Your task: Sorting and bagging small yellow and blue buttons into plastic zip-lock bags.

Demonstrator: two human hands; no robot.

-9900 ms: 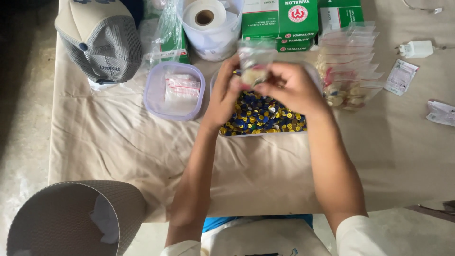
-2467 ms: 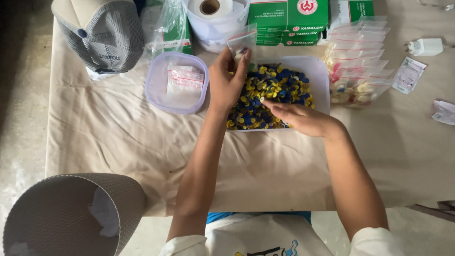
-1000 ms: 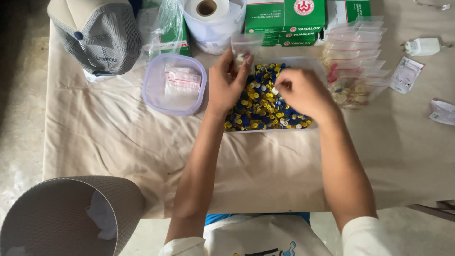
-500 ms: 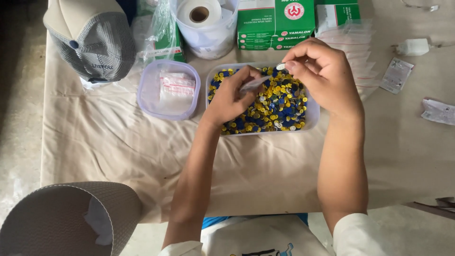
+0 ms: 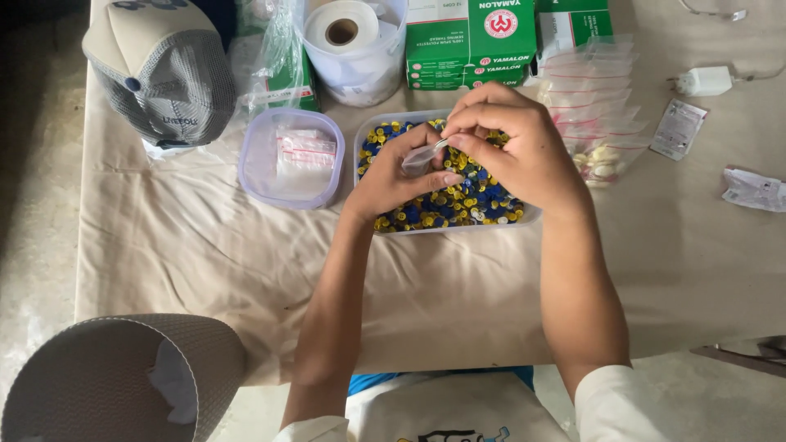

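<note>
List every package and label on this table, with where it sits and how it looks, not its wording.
Green and white boxes: back edge, rectangular, round red emblem.
Green box: back left, behind clear plastic.
Clear zip bags: fanned stack, right of the tray.
White sachet: far right, flat.
Small clear bag: held by both hands.

small bag (image 5: 422,155): thin clear plastic, glossy, crinkled, pinched between left hand (image 5: 401,176) and right hand (image 5: 512,143)
buttons (image 5: 458,200): hard plastic, yellow and blue, slight sheen
tray (image 5: 532,214): translucent plastic, smooth
round tub (image 5: 254,176): frosted plastic, matt
tablecloth (image 5: 205,262): beige cloth, matt, creased
cap (image 5: 164,74): grey mesh fabric, rough
boxes (image 5: 471,45): green printed cardboard, smooth
roll (image 5: 344,29): white paper, soft matt
</note>
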